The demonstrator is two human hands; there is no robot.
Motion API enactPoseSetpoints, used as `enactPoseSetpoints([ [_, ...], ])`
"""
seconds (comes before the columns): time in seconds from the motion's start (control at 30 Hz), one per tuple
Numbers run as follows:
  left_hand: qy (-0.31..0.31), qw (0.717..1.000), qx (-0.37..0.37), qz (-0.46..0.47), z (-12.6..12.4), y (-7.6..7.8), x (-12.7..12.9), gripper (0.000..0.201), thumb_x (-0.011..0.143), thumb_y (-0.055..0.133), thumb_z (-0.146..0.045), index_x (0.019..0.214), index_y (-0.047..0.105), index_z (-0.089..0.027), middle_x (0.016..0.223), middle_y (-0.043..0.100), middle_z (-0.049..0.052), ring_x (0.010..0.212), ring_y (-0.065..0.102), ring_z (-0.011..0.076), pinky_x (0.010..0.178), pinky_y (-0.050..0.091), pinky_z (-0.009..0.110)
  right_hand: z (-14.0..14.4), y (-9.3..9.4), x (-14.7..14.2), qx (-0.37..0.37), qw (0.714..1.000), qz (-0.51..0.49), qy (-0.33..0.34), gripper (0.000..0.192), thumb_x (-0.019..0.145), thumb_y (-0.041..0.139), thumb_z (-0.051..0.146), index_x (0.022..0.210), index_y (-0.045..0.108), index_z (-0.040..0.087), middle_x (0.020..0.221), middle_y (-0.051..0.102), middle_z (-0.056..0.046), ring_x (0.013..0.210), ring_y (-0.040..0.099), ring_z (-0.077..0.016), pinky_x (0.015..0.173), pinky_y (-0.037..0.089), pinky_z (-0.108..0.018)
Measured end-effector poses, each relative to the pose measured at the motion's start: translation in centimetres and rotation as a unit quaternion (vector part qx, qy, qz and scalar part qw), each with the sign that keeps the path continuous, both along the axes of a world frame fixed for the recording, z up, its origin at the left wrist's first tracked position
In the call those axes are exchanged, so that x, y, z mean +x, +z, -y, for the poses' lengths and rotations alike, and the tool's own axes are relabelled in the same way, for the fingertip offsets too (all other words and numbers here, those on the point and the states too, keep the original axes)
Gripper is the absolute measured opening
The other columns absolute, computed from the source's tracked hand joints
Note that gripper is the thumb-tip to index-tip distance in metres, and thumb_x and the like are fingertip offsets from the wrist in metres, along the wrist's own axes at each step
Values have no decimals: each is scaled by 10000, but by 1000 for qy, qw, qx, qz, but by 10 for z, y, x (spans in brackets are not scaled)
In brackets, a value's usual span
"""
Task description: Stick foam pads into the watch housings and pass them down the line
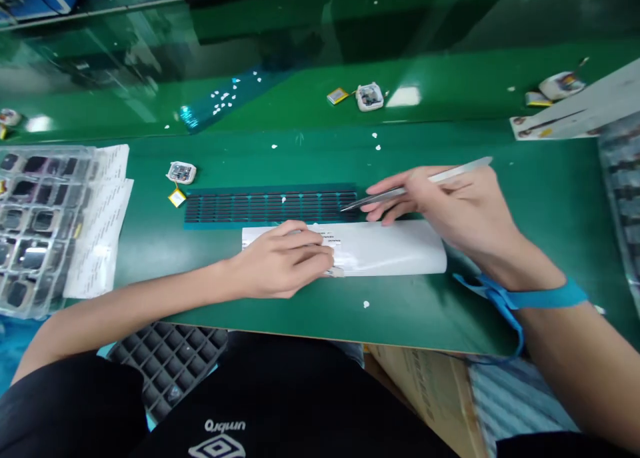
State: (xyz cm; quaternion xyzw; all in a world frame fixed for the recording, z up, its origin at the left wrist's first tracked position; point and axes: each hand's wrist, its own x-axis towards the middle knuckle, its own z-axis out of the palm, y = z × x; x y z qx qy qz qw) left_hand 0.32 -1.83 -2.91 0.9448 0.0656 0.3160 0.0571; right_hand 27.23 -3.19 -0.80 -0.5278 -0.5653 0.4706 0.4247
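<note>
My right hand (450,205) grips a pair of metal tweezers (400,191). Their tips point left and down at the right end of a blue sheet lined with thin dark strips (270,207). My left hand (285,258) is closed, with curled fingers, over the left part of a white paper sheet (390,248) just in front of the strips. A small pale edge (336,271) shows by its fingertips; what it belongs to is mostly hidden. Beyond the strips' left end lies an opened white device (181,172) wired to a small battery (177,197).
Clear plastic trays of devices (35,245) stand at the left over printed papers (100,245). At the back lie another opened device (370,97) and a blue film (225,101). White scraps dot the green mat (310,318). A blue wristband (540,298) trails a cord.
</note>
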Motion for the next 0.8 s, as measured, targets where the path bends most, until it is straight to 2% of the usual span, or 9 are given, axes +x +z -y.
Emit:
enactPoseSetpoints([
  [0.1,-4,1000,13,-19,-3,-4,-1,128,1049,568,-146,976,670,-167,1043,846,28,977,776,178,916,611,335,3,-1,2,-8,998,23,56,326,886,817,560,851,830,236,744,801,-52,628,763,-189,598,661,-291],
  [0.17,-6,1000,20,-18,-2,-5,1,129,1046,579,-144,967,681,-156,1036,848,34,954,790,179,891,641,332,2,-1,3,-16,997,29,68,340,880,820,563,783,816,238,691,783,-48,585,748,-186,569,656,-281],
  [0.3,13,999,34,2,1,-4,3,178,1052,589,-173,900,682,-160,1049,851,57,936,809,178,851,689,311,1,-4,1,-25,994,52,92,382,888,809,568,709,808,231,720,795,-64,624,771,-202,570,667,-278],
  [0.53,28,999,18,-4,1,-5,4,140,1017,618,-145,882,656,-149,1025,846,86,889,807,218,776,704,346,1,-4,-3,-18,993,33,112,318,927,785,508,722,828,269,751,806,-39,660,790,-195,596,677,-248],
  [0.63,15,1000,3,15,-2,-4,3,101,1013,615,-140,919,652,-141,1045,842,116,899,803,227,822,697,364,1,-1,-3,-42,995,-20,93,299,927,799,468,754,830,226,745,806,-58,631,785,-196,599,680,-244],
  [0.73,-5,997,-59,44,-6,-3,2,69,1024,597,-159,1003,655,-126,1045,837,127,923,798,225,888,688,380,2,3,-4,-44,997,-61,36,318,908,823,493,765,825,209,704,793,-58,599,774,-181,600,671,-222],
  [0.8,0,996,-90,22,-8,-3,1,83,1033,576,-160,1037,650,-124,1025,834,120,923,799,220,832,685,360,3,5,-4,-38,997,-72,14,325,890,841,514,769,825,212,690,788,-54,583,768,-173,592,663,-211],
])
